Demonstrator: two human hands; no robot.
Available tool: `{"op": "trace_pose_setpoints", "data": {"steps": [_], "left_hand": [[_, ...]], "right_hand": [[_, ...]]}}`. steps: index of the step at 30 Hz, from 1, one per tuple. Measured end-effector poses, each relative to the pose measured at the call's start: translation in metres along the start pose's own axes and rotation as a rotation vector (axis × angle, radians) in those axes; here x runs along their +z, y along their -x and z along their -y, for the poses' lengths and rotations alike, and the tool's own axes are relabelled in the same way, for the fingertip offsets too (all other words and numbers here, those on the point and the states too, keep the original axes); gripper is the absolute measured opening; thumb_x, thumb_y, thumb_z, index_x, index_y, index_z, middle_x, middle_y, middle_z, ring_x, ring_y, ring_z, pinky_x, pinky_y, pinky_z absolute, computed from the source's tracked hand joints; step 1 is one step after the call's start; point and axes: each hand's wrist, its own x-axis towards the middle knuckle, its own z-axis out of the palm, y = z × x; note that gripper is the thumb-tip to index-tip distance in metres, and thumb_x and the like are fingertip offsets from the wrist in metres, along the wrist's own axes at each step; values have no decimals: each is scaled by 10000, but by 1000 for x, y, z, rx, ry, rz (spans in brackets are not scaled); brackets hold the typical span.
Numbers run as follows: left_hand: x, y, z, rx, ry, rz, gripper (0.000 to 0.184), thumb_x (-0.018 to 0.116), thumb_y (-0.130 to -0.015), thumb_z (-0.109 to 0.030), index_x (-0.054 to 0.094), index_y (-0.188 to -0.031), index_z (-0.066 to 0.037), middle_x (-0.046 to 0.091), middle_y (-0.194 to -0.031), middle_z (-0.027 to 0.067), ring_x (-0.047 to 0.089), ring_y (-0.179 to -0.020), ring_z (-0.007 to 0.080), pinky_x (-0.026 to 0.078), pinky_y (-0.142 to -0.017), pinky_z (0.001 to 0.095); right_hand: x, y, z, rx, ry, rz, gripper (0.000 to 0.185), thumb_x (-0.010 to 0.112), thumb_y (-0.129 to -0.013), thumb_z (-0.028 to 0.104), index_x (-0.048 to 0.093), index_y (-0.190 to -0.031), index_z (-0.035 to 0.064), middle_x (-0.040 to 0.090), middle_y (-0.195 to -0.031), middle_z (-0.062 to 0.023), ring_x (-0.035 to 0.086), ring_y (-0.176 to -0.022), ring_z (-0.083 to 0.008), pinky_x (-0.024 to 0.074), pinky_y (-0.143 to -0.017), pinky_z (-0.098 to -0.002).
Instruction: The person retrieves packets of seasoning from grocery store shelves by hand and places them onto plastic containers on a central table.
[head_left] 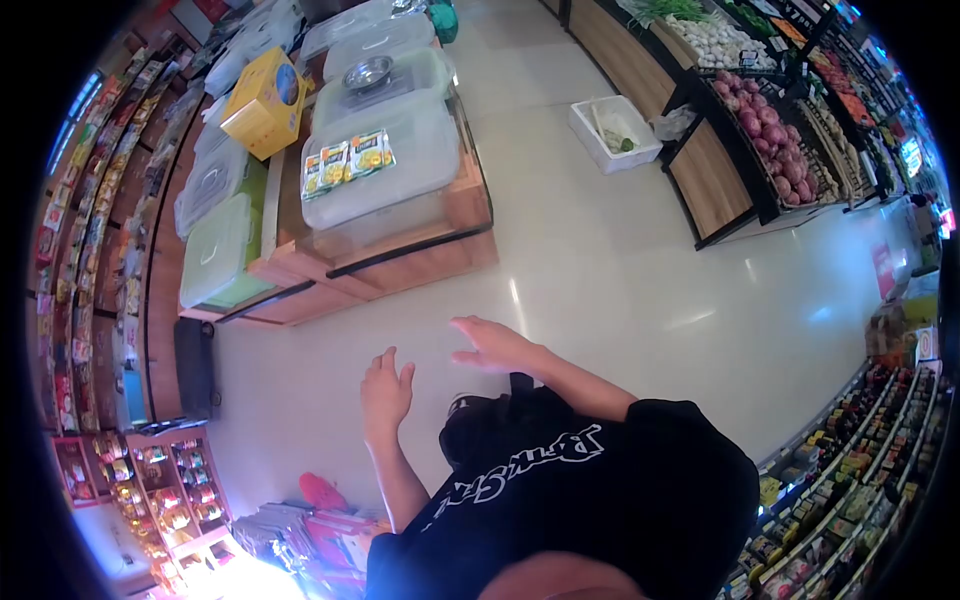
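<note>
My left hand is raised over the floor with its fingers apart and nothing in it. To its right, my right hand is stretched out sideways, thumb apart from the fingers, also holding nothing. Both hands are short of the wooden display stand and touch none of the goods. On that stand, several flat yellow-and-green packets lie on the lid of a clear plastic bin. Behind them a metal bowl rests on another lid. A yellow box stands to the left.
A green-tinted bin sits at the stand's left corner. On the floor to the right is a white foam box, near a rack of red onions. Shelves of packaged goods line the lower right.
</note>
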Motion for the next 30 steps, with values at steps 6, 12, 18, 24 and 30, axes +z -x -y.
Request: {"op": "trace_pose_setpoints", "data": {"steps": [6, 12, 18, 24, 30], "left_hand": [[28, -91, 31, 91, 51, 206, 525, 595, -905, -351, 515, -1313, -30, 513, -1316, 233, 500, -1201, 401, 416, -1004, 469], [17, -211, 80, 125, 120, 221, 534, 616, -888, -357, 537, -1285, -8, 507, -1320, 239, 493, -1209, 402, 411, -1011, 469], [-48, -365, 109, 265, 60, 97, 524, 655, -863, -296, 525, -1257, 23, 538, -1269, 239, 522, -1150, 410, 428, -967, 477], [-71, -488, 110, 387, 119, -44, 540, 669, -851, -256, 497, -1266, 44, 502, -1284, 262, 516, -1135, 424, 429, -955, 478], [-53, -542, 99, 341, 241, -84, 532, 680, -841, -214, 485, -1262, 47, 510, -1237, 263, 523, -1119, 418, 444, -922, 471]], "right_hand": [[-35, -81, -5, 98, -50, 8, 637, 667, -855, 306, 430, -1334, -41, 546, -1244, -256, 572, -1100, -372, 454, -957, -419], [-52, -188, -21, 242, -89, -45, 643, 674, -844, 297, 430, -1330, -47, 549, -1240, -263, 567, -1132, -372, 446, -984, -421], [-79, -315, -17, 294, -32, -118, 646, 667, -848, 288, 423, -1331, -64, 532, -1266, -265, 560, -1153, -361, 448, -988, -409], [-85, -430, -55, 335, 49, -259, 678, 657, -827, 289, 407, -1339, -79, 522, -1245, -297, 518, -1181, -402, 422, -1005, -427], [-77, -505, -62, 516, 17, -416, 664, 640, -829, 232, 378, -1355, -77, 495, -1220, -303, 528, -1118, -438, 438, -976, -436]]}}
